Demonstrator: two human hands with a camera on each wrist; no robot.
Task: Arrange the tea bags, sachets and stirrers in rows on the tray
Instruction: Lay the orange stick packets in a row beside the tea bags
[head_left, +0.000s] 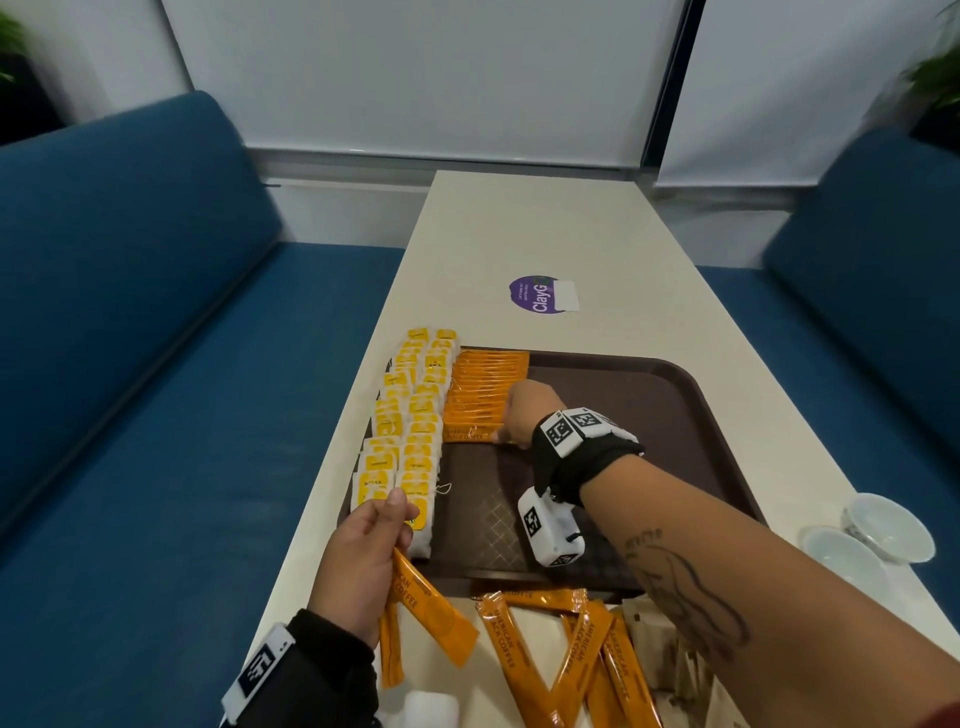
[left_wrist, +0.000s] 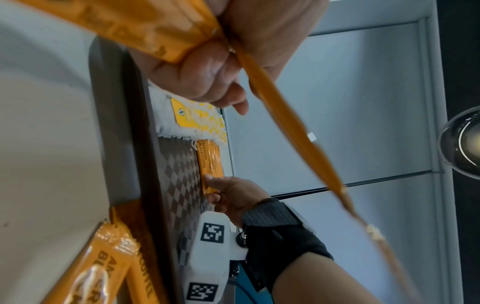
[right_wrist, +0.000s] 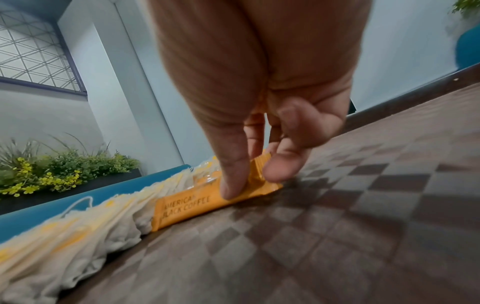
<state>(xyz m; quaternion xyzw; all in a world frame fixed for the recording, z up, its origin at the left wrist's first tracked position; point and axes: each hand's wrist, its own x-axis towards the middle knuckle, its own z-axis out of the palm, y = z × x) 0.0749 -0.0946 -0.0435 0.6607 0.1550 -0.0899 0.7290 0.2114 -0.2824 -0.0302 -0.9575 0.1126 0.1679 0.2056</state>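
Note:
A brown tray (head_left: 654, 415) lies on the table. Two rows of white and yellow tea bags (head_left: 410, 431) run down its left side. Beside them is a row of orange coffee sachets (head_left: 483, 395). My right hand (head_left: 514, 421) pinches the nearest sachet (right_wrist: 202, 205) of that row between thumb and fingers, low on the tray floor (right_wrist: 337, 226). My left hand (head_left: 363, 551) sits at the tray's near left corner and grips several orange sachets (head_left: 431, 613) that hang down from it. More loose orange sachets (head_left: 571, 654) lie on the table in front of the tray.
Brown paper packets (head_left: 670, 654) lie under my right forearm. Two clear plastic cups (head_left: 878, 535) stand at the right table edge. A purple sticker (head_left: 540, 294) is beyond the tray. Blue benches (head_left: 130, 364) flank the table. The tray's right half is bare.

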